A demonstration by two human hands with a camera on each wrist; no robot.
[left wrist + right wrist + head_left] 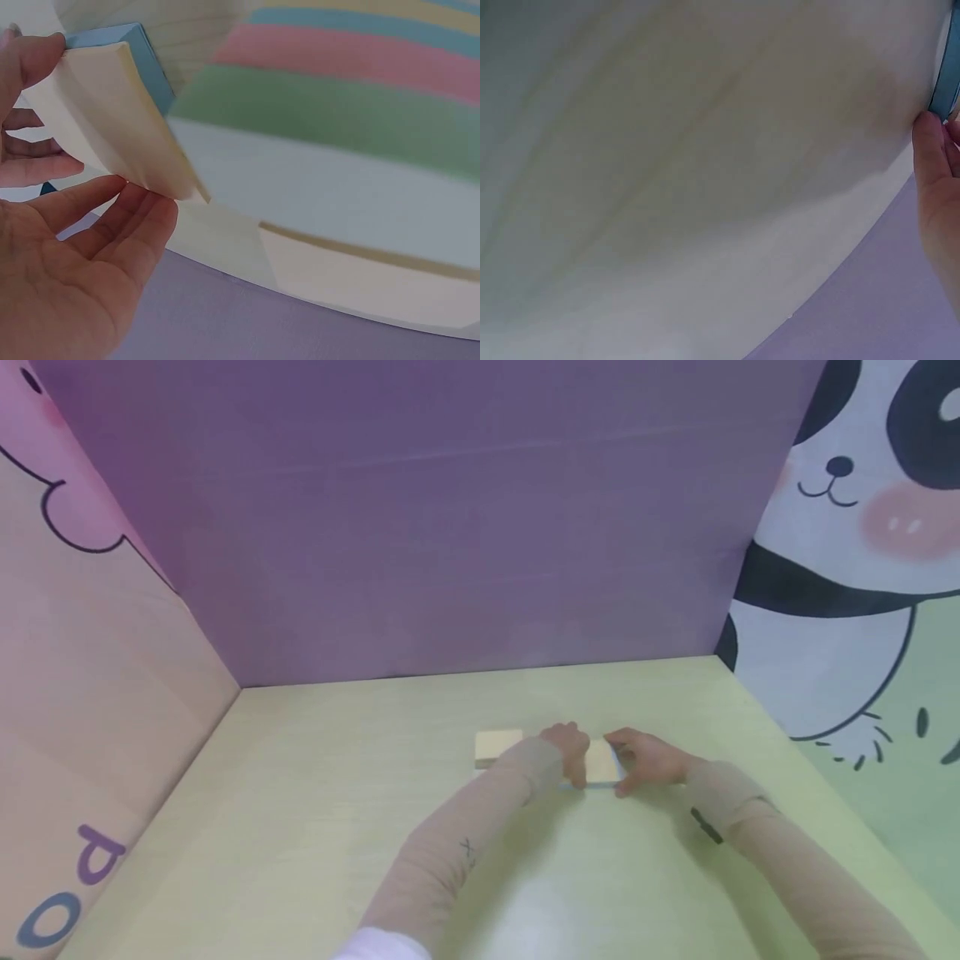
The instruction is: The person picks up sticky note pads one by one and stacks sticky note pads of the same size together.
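Note:
Both hands are at a small pad stack at the right of the table: a pale yellow square pad (602, 760) over a blue pad (150, 64). My left hand (568, 752) pinches the yellow pad's edge; in the left wrist view its fingers (154, 217) bend against that edge. From the right, my right hand (651, 758) grips the stack, its thumb at the corner where yellow and blue meet. The right wrist view catches the right hand (936, 161) at the blue edge. Left of the hands stands another stack (497, 746) with a pale yellow top.
Close up in the left wrist view, that other stack shows white, green (300, 120), pink and blue bands. The pale table (337, 793) meets a purple back wall (450, 527). Printed panels stand at both sides, the right one with a panda (840, 677).

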